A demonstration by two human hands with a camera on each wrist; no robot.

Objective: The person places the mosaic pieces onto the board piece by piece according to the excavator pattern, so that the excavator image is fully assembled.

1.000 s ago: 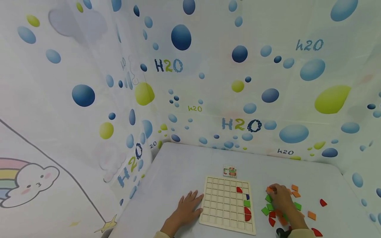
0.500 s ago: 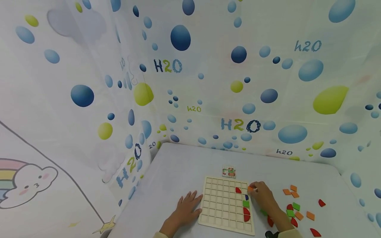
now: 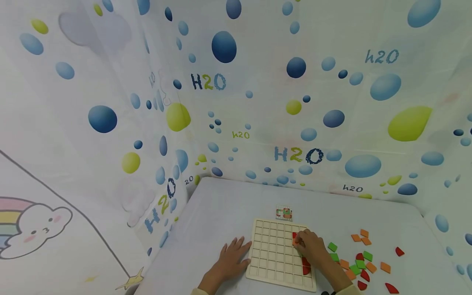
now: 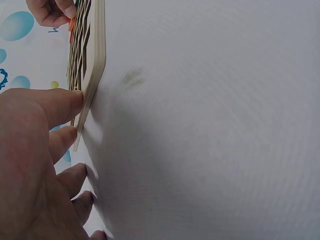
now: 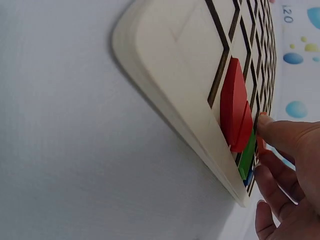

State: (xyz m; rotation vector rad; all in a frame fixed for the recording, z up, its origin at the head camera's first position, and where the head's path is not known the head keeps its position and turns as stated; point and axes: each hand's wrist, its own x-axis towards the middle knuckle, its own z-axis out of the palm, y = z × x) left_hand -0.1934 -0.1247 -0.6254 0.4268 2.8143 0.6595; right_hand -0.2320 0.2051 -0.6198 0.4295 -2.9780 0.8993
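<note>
A wooden grid board [image 3: 271, 262] lies on the white table. My right hand [image 3: 311, 248] is over its right side, pinching an orange square tile [image 5: 260, 145] between thumb and fingers. That tile sits right at a cell just below a red quarter-circle piece [image 3: 294, 234]. Further down the right column are red rounded pieces [image 5: 234, 97], a green square [image 5: 246, 157] and a blue piece [image 5: 249, 177], the last two hidden by the hand in the head view. My left hand [image 3: 232, 262] rests flat with fingers spread, two fingertips touching the board's left edge [image 4: 95, 65].
Right of the board lie loose orange tiles [image 3: 385, 267], green squares [image 3: 367, 255] and red quarter-circles [image 3: 399, 251]. A small card with a coloured pattern [image 3: 284, 212] lies behind the board. A printed curtain [image 3: 258, 114] hangs around the table's far side.
My right hand has picked an orange tile out of the loose pieces and carried it left, past the board's right edge, onto the board. The left hand has stayed in place.
</note>
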